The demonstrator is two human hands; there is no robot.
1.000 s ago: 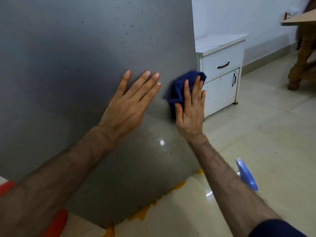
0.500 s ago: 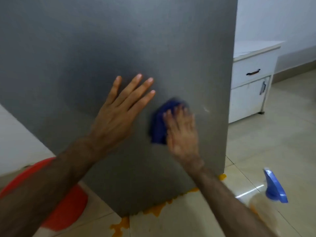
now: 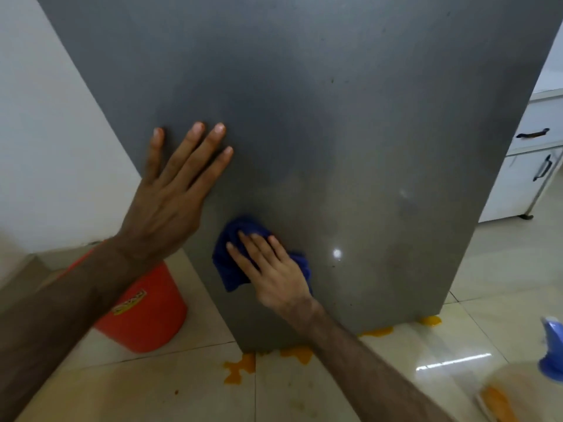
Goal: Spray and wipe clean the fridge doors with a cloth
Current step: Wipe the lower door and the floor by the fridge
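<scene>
The step in hand is the wiping: the right hand (image 3: 271,269) presses a blue cloth (image 3: 231,257) flat against the lower part of the grey fridge door (image 3: 335,117), fingers fairly straight over the bunched fabric, with the cloth showing above and to either side of the hand. The left hand (image 3: 173,193) lies open and flat on the door higher up and nearer the left edge, fingers spread, holding nothing; it looks to be bracing the person or steadying the door. The spraying seems to be done for this patch, since the spray bottle (image 3: 551,348) stands on the floor (image 3: 487,269) well to the right, away from both hands. The next move likely calls for firm, even pressure while the cloth is drawn across the unwiped area, above all to the right, where the door shows dull smears and small dark specks around a bright reflected light spot. The door is matt grey, broad and plain, with specks scattered higher up too. At its foot, orange stains (image 3: 240,367) spread over the tiles. An orange bucket (image 3: 146,315) stands just beside the fridge on the left, and a white cabinet (image 3: 530,166) stands on the right.
</scene>
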